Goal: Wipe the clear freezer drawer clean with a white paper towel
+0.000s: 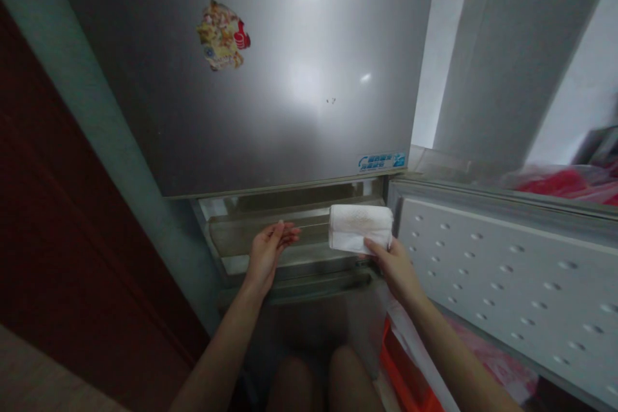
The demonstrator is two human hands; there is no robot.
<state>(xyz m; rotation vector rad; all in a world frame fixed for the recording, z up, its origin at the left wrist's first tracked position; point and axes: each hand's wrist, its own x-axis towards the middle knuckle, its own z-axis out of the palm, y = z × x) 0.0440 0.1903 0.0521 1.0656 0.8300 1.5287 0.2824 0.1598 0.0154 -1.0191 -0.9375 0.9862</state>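
Note:
My right hand [386, 259] grips a folded white cloth or tissue [361, 228] by its lower right edge, thumb on top. To the left, my left hand [270, 248] is at the front of a drawer [232, 236] in the fridge's middle compartment, palm partly turned up. Its thumb and fingers are close together; whether something thin is between them is too small to tell. The compartment's door [492, 270] stands swung open to the right, its dimpled white inner side showing.
Above the drawer is the closed grey upper fridge door [290, 109] with a colourful sticker [222, 35]. A dark red door or panel [72, 225] stands at the left. An orange object [405, 367] and plastic bags [506, 360] lie below the open door.

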